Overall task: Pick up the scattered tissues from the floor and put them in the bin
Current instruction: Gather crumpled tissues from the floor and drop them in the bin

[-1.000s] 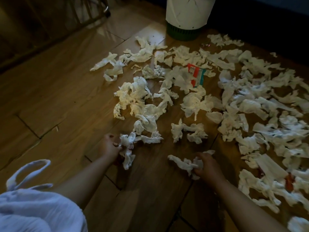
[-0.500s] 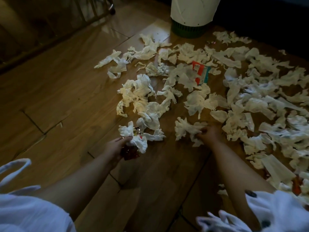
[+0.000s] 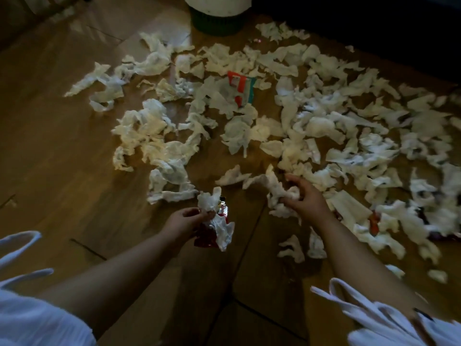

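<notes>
Tissues (image 3: 237,131), thin crumpled white ones, dozens, way too many to count, lie all over the wood-plank floor (image 3: 62,158) below one white bin (image 3: 217,6) with a green base; can't see inside it. Left hand (image 3: 184,221) pinches a small wad (image 3: 212,203) plus a shiny red wrapper (image 3: 207,239), right hand (image 3: 304,198) grips a bigger wad (image 3: 277,191).

The right hand (image 3: 305,198) now grips the crumpled white paper tissue bunch (image 3: 274,187) it reached for before. The left hand (image 3: 184,221) now holds up a white tissue wad (image 3: 208,199) and shiny red wrapper (image 3: 207,239).
</notes>
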Available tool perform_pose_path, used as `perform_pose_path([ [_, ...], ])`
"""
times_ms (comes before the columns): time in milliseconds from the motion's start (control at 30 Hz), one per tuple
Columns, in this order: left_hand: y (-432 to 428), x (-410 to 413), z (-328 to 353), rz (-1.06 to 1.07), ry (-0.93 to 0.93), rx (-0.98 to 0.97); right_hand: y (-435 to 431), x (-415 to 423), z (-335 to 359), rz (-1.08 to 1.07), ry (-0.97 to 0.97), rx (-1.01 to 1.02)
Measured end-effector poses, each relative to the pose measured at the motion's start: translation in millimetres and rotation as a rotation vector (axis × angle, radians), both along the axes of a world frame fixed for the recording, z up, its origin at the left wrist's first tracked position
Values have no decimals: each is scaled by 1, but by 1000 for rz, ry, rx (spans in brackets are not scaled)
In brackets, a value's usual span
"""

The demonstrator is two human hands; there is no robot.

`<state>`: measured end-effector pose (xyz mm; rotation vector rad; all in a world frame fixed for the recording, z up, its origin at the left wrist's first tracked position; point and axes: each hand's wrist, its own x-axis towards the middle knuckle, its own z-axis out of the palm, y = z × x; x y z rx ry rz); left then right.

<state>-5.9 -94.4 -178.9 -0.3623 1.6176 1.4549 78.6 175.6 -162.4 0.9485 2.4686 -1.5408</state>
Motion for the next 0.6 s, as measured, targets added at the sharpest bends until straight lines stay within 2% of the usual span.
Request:
perform_pose_path([
  [133, 34, 12, -3, -130, 26, 17, 11, 43, 3, 85, -154, 46],
  [233, 49, 16, -5, -185, 50, 31, 10, 69, 0, 367, -375, 130],
  [300, 50, 15, -8, -196, 58, 13, -4, 82, -10, 463, -473, 108],
  [333, 50, 14, -10, -200, 58, 3, -13, 88, -16, 508, -485, 127],
  [467, 52, 10, -17, -180, 30, -39, -26, 96, -31, 722, -416, 420],
  [600, 59, 14, -19, -170, 19, -20, -31, 89, -28, 632, -389, 364],
])
